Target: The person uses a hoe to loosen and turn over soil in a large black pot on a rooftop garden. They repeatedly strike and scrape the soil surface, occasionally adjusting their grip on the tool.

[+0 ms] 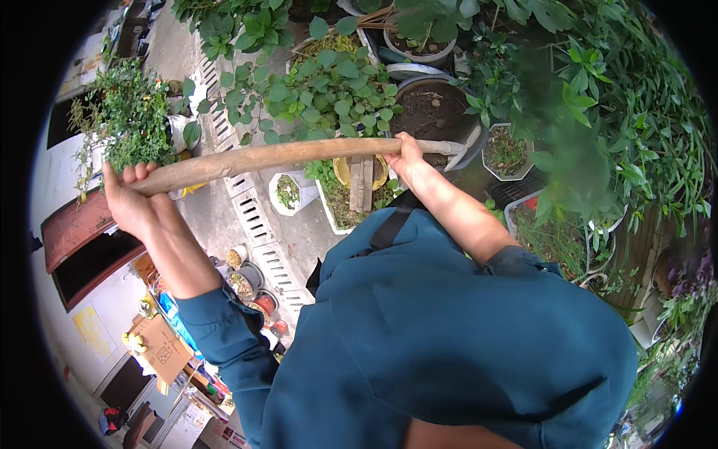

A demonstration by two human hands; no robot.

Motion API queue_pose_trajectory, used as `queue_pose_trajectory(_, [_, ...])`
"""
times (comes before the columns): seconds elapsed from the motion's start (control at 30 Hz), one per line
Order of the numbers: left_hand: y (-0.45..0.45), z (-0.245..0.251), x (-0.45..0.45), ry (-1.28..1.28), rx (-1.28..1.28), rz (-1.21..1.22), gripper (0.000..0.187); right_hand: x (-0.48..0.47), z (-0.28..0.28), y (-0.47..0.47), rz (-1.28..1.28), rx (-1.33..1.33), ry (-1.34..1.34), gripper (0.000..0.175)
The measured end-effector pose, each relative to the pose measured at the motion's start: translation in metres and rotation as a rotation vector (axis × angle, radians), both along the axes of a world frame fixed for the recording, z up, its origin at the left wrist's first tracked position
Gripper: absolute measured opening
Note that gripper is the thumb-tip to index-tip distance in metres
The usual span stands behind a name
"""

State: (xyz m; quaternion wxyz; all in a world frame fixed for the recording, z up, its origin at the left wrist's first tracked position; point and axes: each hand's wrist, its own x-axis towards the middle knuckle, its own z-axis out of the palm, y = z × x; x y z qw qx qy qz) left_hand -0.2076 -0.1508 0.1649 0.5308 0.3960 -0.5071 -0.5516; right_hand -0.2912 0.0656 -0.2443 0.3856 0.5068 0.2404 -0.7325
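A long, slightly curved wooden handle (280,155) runs across in front of me, nearly level in the picture. My left hand (133,196) is wrapped around its thick left end. Close to the tool's head, my right hand (408,155) grips the thinner part. The pale, narrow metal head (461,150) looks like that of a hoe or small pick; its exact shape is hard to tell. It overlaps the near right rim of a large round pot (481,147) in the picture. Dark soil (429,109) with a few lumps fills that pot.
Leafy plants (336,95) grow beyond the handle, and dense foliage (634,112) crowds the right. White octagonal planters (311,193) (507,150) stand nearby. A slotted drain cover (252,216) crosses the concrete. Wooden strips (361,182) lie over a yellow basin (340,171). A cardboard box (161,351) sits lower left.
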Motion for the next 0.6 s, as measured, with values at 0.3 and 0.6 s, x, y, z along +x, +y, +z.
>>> queue_pose_trajectory(0.3, [0.088,0.011,0.017,0.234,0.076,-0.559,0.031,-0.02,-0.031,0.05,0.094,-0.037,-0.022,0.014])
queue_pose_trajectory(0.6, [0.153,0.02,0.03,0.348,-0.195,-1.77,0.022,-0.019,0.004,0.135,0.326,-0.127,0.097,0.009])
